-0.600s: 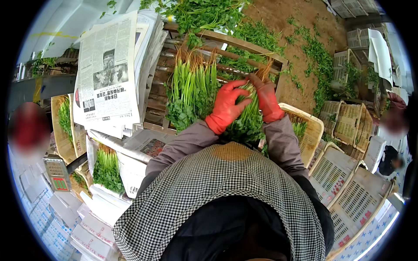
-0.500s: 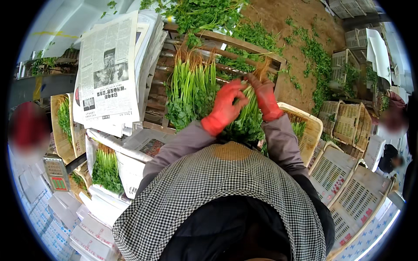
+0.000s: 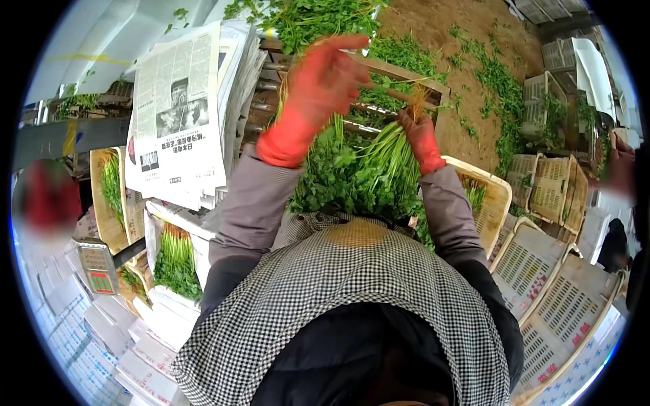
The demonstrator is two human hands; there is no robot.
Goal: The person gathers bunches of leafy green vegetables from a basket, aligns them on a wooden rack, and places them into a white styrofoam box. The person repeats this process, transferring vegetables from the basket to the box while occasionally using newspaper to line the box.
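Note:
My right hand (image 3: 421, 141), in a red glove with dark, soiled fingers, is closed round the root end of a coriander bunch (image 3: 387, 154). Its orange-brown roots stick up past the fingers and its leaves hang toward my apron. My red-gloved left hand (image 3: 317, 95) is raised over the slatted wooden rack (image 3: 439, 95), slightly blurred, fingers stretched out and nothing seen in them. Beneath that forearm lies more coriander (image 3: 323, 169) on the rack, its root end mostly hidden by the glove. A loose heap of coriander (image 3: 308, 26) spreads beyond the left hand.
Stacked newspapers (image 3: 177, 118) rest left of the rack. A lined crate of coriander (image 3: 175, 265) and a scale (image 3: 97, 266) stand lower left. A yellowish crate (image 3: 500, 206) is beside my right forearm, with more crates (image 3: 569, 314) beyond. Greens litter the dirt floor (image 3: 423, 24).
My left hand has left the bunch and swung up and to the left, its fingers opening out. My right hand keeps hold of the coriander, now slightly lower and to the right.

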